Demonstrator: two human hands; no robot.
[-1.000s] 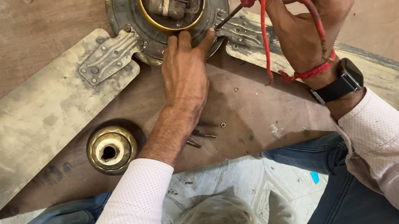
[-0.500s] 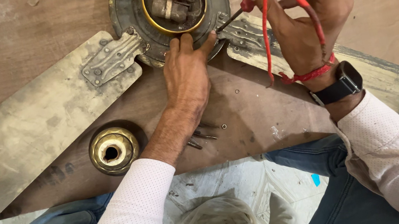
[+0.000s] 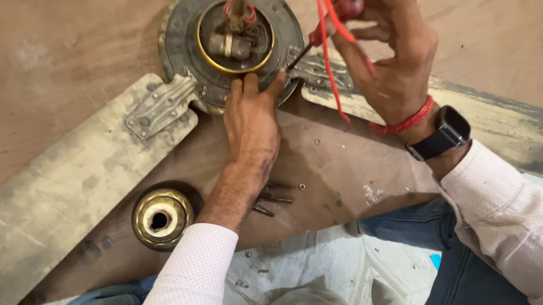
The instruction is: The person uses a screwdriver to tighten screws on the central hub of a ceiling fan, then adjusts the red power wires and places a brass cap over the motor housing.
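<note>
A brown plywood bench (image 3: 10, 64) carries a dismantled ceiling fan whose long, dusty grey metal blades (image 3: 36, 209) spread toward 8 and 4 o'clock. At 12 o'clock sits the round dark cast-metal motor housing with a brass ring (image 3: 181, 38); it looks heavy, stiff and greasy, best steadied at its rim. The left hand (image 3: 250, 123) presses there, fingers flat and spread on the rim's 6 o'clock edge, gripping nothing. The right hand (image 3: 392, 53) has its fingers closed around a red-handled screwdriver (image 3: 330, 23), tip at the housing's 4 o'clock edge, red wires (image 3: 323, 17) hanging across it. A brass cup-shaped canopy (image 3: 163, 218) lies at 7 o'clock, loose screws (image 3: 272, 201) beside the wrist. No labels show.
</note>
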